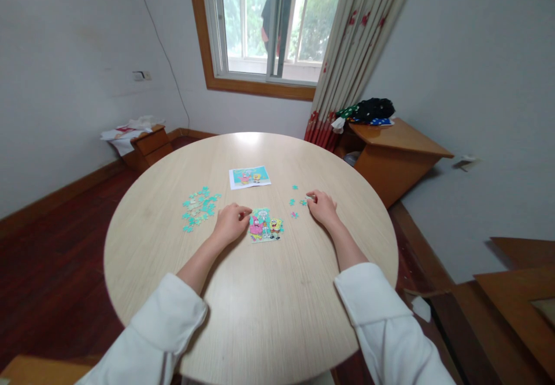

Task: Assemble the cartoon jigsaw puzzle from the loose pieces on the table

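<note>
A partly assembled cartoon jigsaw (266,226) lies in the middle of a round pale wooden table (243,315). My left hand (231,221) rests curled at the puzzle's left edge, its fingertips touching the top left corner. My right hand (322,204) lies to the right of the puzzle, fingers pinched on a small piece. A few loose pieces (298,203) lie between my right hand and the puzzle. A pile of several teal pieces (199,207) sits to the left. A printed reference picture (249,177) lies further back.
A wooden cabinet (392,154) with dark clothes on it stands at the back right, beside a curtain (347,55) and window. A small wooden drawer unit (145,142) with papers sits on the floor at the left. Wooden boards lean at the right.
</note>
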